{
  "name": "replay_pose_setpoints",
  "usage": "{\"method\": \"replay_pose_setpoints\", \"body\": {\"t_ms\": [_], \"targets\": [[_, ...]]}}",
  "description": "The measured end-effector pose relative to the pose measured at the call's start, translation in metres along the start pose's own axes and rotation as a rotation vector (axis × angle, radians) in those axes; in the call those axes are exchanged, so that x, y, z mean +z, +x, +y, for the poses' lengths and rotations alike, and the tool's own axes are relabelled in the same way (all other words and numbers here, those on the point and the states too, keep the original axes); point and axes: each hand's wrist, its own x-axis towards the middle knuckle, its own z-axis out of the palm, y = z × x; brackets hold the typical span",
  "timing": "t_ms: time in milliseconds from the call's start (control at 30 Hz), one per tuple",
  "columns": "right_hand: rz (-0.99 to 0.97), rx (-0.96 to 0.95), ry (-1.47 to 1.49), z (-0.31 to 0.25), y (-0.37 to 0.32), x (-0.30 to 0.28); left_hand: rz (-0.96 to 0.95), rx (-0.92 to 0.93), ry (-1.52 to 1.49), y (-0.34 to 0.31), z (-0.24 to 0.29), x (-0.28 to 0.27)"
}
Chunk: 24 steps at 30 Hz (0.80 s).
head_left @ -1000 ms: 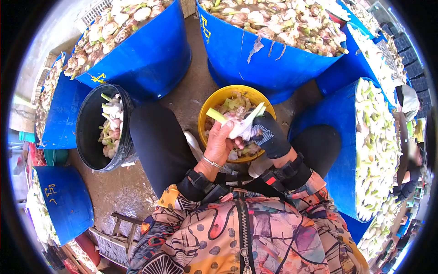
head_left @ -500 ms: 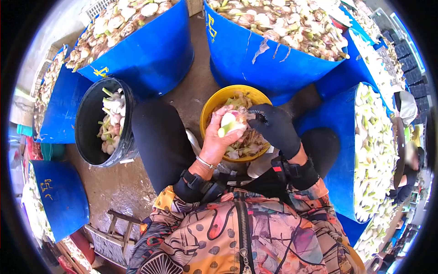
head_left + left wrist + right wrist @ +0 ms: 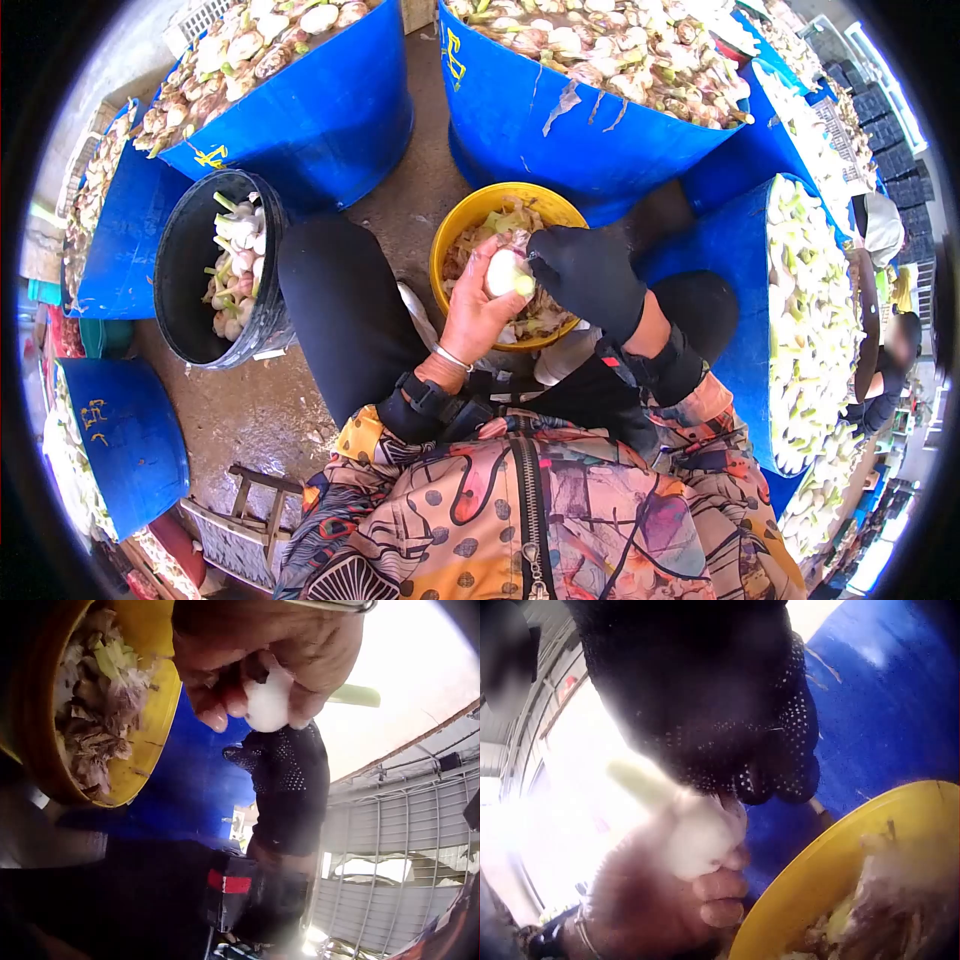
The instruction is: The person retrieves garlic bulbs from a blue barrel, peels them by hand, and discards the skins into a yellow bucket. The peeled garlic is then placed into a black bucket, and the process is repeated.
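My bare left hand (image 3: 478, 304) grips a garlic bulb (image 3: 508, 274) over the yellow bucket (image 3: 443, 225). The bulb is white and smooth, with a patch of purplish skin near the glove and a pale green stem, plain in the left wrist view. On my right hand (image 3: 590, 280) is a black glove with white dots; its curled fingers pinch the purplish skin at the bulb's side. From under the gloved fingers a thin brownish tip (image 3: 821, 813) sticks out in the right wrist view. Papery peelings (image 3: 97, 727) fill the yellow bucket.
Left of my knee stands a black bucket (image 3: 175, 290) holding peeled garlic bulbs (image 3: 238, 265). Large blue tubs (image 3: 560, 150) heaped with garlic surround me. A wooden stool (image 3: 250, 520) lies at the lower left, and another person (image 3: 885, 385) is at the far right.
The green-stemmed bulb has turned in my left hand, and its white side now shows. My gloved hand drew back to the right, then came in against the bulb again.
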Motion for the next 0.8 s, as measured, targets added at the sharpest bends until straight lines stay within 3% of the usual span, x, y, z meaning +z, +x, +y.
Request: {"method": "replay_pose_setpoints", "body": {"t_ms": [67,167,200,333,433,533,633,667,700,800], "targets": [[0.000,0.042,0.131,0.007,0.003,-0.001,-0.035,-0.217,-0.258,0.000,0.010,0.000],[-0.017,0.193,0.593,0.043,0.006,0.019,-0.131,-0.265,-0.631,0.001,0.016,0.003],[-0.075,0.311,0.611,0.046,0.005,0.022,-0.172,-0.308,-0.706,-0.001,0.015,0.002],[-0.024,0.131,0.653,0.046,-0.012,0.056,-0.232,-0.366,-0.838,-0.005,0.022,-0.001],[0.041,0.256,0.258,0.045,-0.014,0.055,-0.263,-0.350,-0.872,-0.002,0.014,-0.007],[0.017,0.356,0.360,0.036,-0.006,0.021,-0.146,-0.381,-0.870,0.002,-0.014,-0.007],[-0.062,0.012,0.582,0.009,-0.005,0.009,-0.117,-0.470,-0.930,0.006,-0.017,-0.003],[-0.131,-0.038,0.661,-0.003,-0.005,0.004,0.111,-0.561,-0.841,0.008,-0.016,0.004],[-0.133,-0.009,0.745,-0.002,-0.008,0.004,0.152,-0.550,-0.880,0.010,-0.017,0.001],[-0.043,0.185,1.077,0.028,-0.024,0.021,-0.046,-0.416,-1.076,0.005,-0.018,-0.017]]}}
